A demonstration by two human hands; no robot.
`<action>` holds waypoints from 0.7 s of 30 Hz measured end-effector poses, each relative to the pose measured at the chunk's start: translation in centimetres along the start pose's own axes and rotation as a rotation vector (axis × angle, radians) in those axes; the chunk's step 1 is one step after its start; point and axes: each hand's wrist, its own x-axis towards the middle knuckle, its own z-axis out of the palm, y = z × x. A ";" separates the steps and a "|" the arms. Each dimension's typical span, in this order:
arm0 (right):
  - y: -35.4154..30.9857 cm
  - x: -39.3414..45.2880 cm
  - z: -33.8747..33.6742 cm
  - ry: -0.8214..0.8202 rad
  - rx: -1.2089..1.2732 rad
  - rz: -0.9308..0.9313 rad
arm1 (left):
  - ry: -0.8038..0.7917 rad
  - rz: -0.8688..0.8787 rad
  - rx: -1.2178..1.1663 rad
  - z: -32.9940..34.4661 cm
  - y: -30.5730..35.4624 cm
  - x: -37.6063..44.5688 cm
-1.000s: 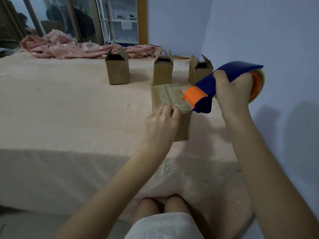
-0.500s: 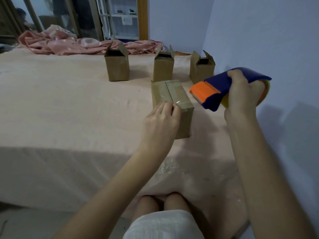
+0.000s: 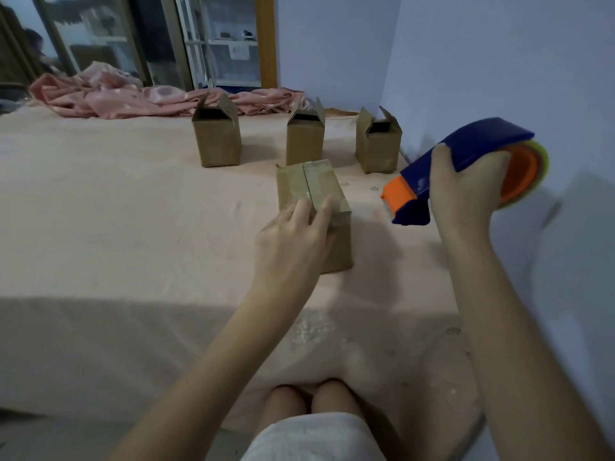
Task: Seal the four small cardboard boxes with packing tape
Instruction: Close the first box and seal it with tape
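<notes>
A small cardboard box (image 3: 316, 184) with its flaps closed and clear tape along the top seam stands nearest me on the pink cloth. My left hand (image 3: 293, 241) rests on its near top edge, fingers pressing the tape down. My right hand (image 3: 466, 191) grips a blue and orange tape dispenser (image 3: 416, 191) in the air to the right of that box, apart from it. Three more boxes stand behind with flaps up: one at the left (image 3: 217, 141), one in the middle (image 3: 305, 138), one at the right (image 3: 377, 144).
The table is covered with a pink cloth (image 3: 116, 211) that hangs over the near edge. A crumpled pink fabric (image 3: 109, 94) lies along the back. A blue wall (image 3: 499, 61) runs close on the right. My knees (image 3: 309, 404) show below the table edge.
My right hand has pulled the tape dispenser off the box's front edge, moving right and slightly down. My left hand stays on the taped box.
</notes>
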 end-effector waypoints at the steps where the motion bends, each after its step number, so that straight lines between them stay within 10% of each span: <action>1: 0.1 0.0 0.3 -0.030 -0.058 -0.006 | 0.015 -0.001 -0.002 0.2 -0.1 0.0; 21: 2.9 -2.0 1.9 -0.251 -0.612 -0.111 | 0.057 0.031 0.078 1.4 0.3 0.5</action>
